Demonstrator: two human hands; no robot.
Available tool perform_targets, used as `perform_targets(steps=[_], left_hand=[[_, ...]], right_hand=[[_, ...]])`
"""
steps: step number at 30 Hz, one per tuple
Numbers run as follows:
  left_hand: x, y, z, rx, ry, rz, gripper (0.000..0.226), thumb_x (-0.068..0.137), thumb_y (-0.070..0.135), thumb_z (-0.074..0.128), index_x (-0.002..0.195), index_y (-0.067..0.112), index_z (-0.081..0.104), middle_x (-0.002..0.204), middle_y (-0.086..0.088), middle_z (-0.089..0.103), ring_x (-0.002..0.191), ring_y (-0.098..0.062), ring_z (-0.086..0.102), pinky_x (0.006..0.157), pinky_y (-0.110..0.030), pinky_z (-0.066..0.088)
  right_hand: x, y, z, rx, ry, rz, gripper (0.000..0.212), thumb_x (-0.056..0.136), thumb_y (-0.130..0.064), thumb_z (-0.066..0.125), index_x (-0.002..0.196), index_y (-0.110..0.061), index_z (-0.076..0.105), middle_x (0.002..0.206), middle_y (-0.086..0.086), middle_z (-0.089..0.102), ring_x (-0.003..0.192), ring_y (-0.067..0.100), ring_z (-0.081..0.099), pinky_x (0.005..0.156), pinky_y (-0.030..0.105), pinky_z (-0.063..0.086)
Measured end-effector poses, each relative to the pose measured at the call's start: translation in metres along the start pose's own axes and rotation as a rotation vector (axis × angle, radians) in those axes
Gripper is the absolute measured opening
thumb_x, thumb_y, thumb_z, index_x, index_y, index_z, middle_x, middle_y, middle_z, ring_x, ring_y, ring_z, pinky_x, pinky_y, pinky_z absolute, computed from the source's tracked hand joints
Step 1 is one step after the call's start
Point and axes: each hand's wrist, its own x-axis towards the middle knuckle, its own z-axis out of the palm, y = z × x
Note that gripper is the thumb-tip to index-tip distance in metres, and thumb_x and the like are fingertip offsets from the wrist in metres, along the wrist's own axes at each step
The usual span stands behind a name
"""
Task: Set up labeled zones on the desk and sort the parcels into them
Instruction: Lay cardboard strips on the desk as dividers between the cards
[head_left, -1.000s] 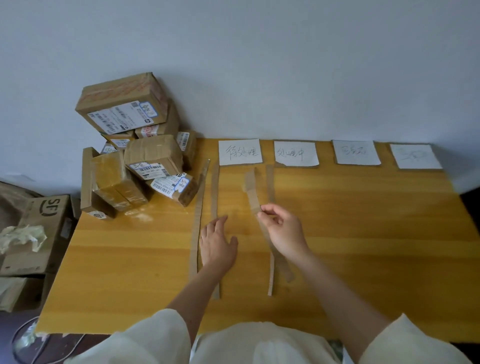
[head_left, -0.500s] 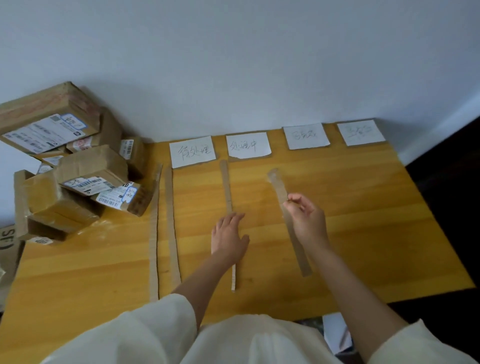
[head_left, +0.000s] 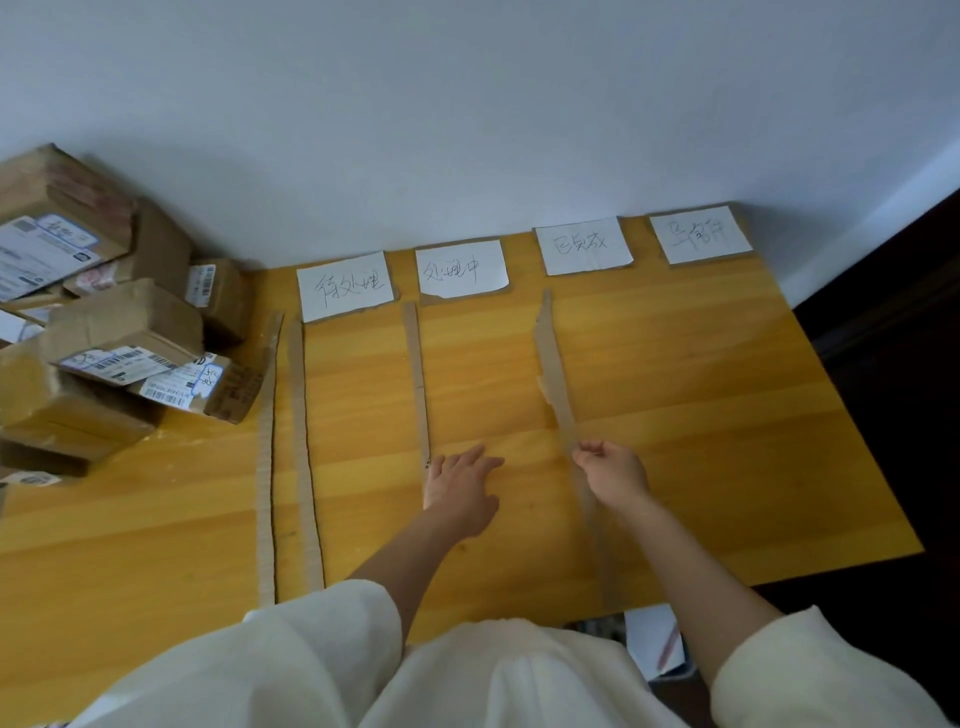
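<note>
Several handwritten white label cards lie along the back of the wooden desk: first, second, third, fourth. My right hand pinches a long cardboard strip that runs from between the second and third cards toward me. My left hand rests flat, fingers spread, on the near end of another strip lying between the first and second cards. Two more strips lie side by side left of the first card. A pile of brown parcels sits at the left.
The desk backs onto a pale wall. Its right edge drops to a dark floor. Something white and red lies below the front edge. My cream sleeves fill the bottom of the view.
My right hand has carried its strip to the right and lowered it toward the desk, below the gap between the second and third cards. The left hand stayed on its strip. My view swung right.
</note>
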Motion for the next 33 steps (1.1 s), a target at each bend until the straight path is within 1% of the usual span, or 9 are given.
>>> perform_targets(steps=[3, 6, 7, 12, 14, 16, 19, 23, 33], left_hand=[[0.000, 0.002, 0.004, 0.008, -0.004, -0.021, 0.057, 0.095, 0.036, 0.050, 0.148, 0.036, 0.029, 0.161, 0.005, 0.011, 0.147, -0.021, 0.014, 0.120, -0.044, 0.008], [0.000, 0.004, 0.006, 0.006, 0.001, -0.047, 0.057, 0.094, 0.036, 0.051, 0.147, 0.038, 0.030, 0.162, 0.006, 0.010, 0.147, -0.022, 0.014, 0.120, -0.044, 0.008], [-0.001, 0.004, 0.007, 0.005, -0.003, -0.055, 0.056, 0.094, 0.036, 0.051, 0.147, 0.038, 0.030, 0.162, 0.006, 0.009, 0.147, -0.022, 0.013, 0.120, -0.044, 0.008], [-0.002, 0.008, 0.010, 0.012, -0.008, -0.069, 0.056, 0.095, 0.037, 0.051, 0.146, 0.037, 0.031, 0.162, 0.006, 0.004, 0.148, -0.022, 0.010, 0.120, -0.045, 0.007], [-0.002, 0.008, 0.011, 0.014, -0.008, -0.075, 0.056, 0.095, 0.037, 0.051, 0.147, 0.038, 0.031, 0.162, 0.006, 0.003, 0.148, -0.022, 0.009, 0.120, -0.045, 0.007], [-0.002, 0.009, 0.012, 0.014, -0.008, -0.078, 0.057, 0.095, 0.037, 0.052, 0.147, 0.037, 0.030, 0.162, 0.006, 0.002, 0.148, -0.021, 0.008, 0.120, -0.046, 0.006], [-0.002, 0.009, 0.012, 0.005, -0.014, -0.079, 0.057, 0.094, 0.037, 0.052, 0.147, 0.037, 0.030, 0.162, 0.006, 0.002, 0.149, -0.020, 0.008, 0.120, -0.046, 0.005], [-0.002, 0.009, 0.012, -0.014, -0.014, -0.087, 0.057, 0.094, 0.038, 0.053, 0.147, 0.037, 0.031, 0.162, 0.007, 0.002, 0.148, -0.019, 0.008, 0.120, -0.047, 0.004], [-0.003, 0.007, 0.012, -0.025, -0.019, -0.073, 0.060, 0.094, 0.036, 0.054, 0.148, 0.037, 0.030, 0.162, 0.007, 0.000, 0.149, -0.019, 0.005, 0.120, -0.047, 0.002]], right_hand=[[0.012, 0.006, 0.002, -0.030, -0.034, 0.014, 0.021, 0.096, -0.023, 0.057, 0.114, -0.015, 0.066, 0.118, 0.002, 0.065, 0.098, 0.020, 0.055, 0.080, 0.028, 0.042], [0.019, 0.006, 0.004, -0.099, -0.073, -0.012, 0.028, 0.097, -0.023, 0.057, 0.123, -0.014, 0.063, 0.128, 0.003, 0.062, 0.114, 0.024, 0.056, 0.087, 0.028, 0.042], [0.020, 0.006, 0.005, -0.129, -0.080, -0.024, 0.029, 0.098, -0.023, 0.056, 0.125, -0.014, 0.061, 0.129, 0.003, 0.061, 0.117, 0.024, 0.056, 0.088, 0.028, 0.042], [0.020, 0.011, 0.006, -0.371, 0.000, -0.189, 0.035, 0.097, -0.025, 0.057, 0.132, -0.025, 0.053, 0.130, 0.001, 0.052, 0.106, 0.022, 0.058, 0.078, 0.030, 0.049], [0.020, 0.015, 0.009, -0.449, -0.011, -0.251, 0.041, 0.097, -0.026, 0.057, 0.136, -0.029, 0.050, 0.126, 0.000, 0.050, 0.102, 0.020, 0.057, 0.074, 0.029, 0.049], [0.019, 0.019, 0.013, -0.506, -0.030, -0.300, 0.047, 0.096, -0.024, 0.059, 0.141, -0.030, 0.047, 0.124, 0.001, 0.050, 0.104, 0.021, 0.056, 0.076, 0.029, 0.050], [0.020, 0.021, 0.015, -0.521, -0.034, -0.321, 0.051, 0.096, -0.021, 0.059, 0.144, -0.030, 0.045, 0.126, 0.001, 0.049, 0.106, 0.021, 0.056, 0.079, 0.030, 0.051], [0.026, 0.017, 0.015, -0.525, -0.031, -0.337, 0.051, 0.095, -0.019, 0.060, 0.143, -0.029, 0.046, 0.126, 0.002, 0.049, 0.105, 0.021, 0.057, 0.081, 0.031, 0.053], [0.035, 0.009, 0.014, -0.562, -0.026, -0.334, 0.050, 0.094, -0.019, 0.062, 0.141, -0.029, 0.047, 0.132, 0.003, 0.049, 0.112, 0.024, 0.056, 0.085, 0.035, 0.054]])
